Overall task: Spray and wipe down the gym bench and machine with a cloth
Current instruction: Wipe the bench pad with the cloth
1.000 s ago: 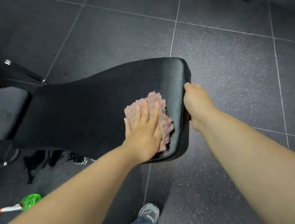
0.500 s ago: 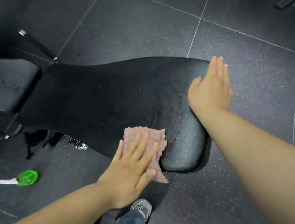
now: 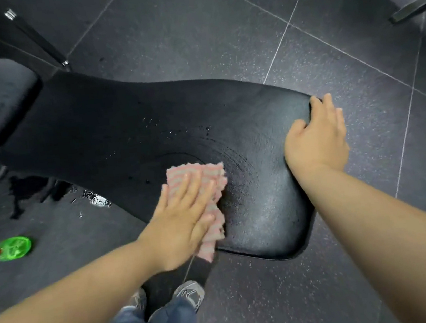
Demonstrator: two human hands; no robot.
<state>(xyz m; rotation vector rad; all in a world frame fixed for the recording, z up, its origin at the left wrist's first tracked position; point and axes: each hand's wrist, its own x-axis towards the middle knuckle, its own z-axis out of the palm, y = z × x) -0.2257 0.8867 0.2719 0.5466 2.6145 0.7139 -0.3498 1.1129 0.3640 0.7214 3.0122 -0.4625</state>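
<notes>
Left hand (image 3: 184, 218): fingers straight, palm flat, pressing the cloth (image 3: 203, 178) onto the bench pad (image 3: 122, 134) at its near edge, with part of the cloth overhanging. Right hand (image 3: 316, 138): fingers curled over the pad's end corner, gripping it. The pad's long axis runs from the right hand away to the far left. Droplets (image 3: 176, 132) lie just ahead of the left hand, the nearer hand, with nothing in the way. The spray bottle (image 3: 13, 247) lies well to its left.

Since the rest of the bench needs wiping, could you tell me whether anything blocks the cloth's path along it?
Nothing visible does: beyond the cloth under the left hand, the bench shows only droplets. The right hand holds its end, aside.
</notes>
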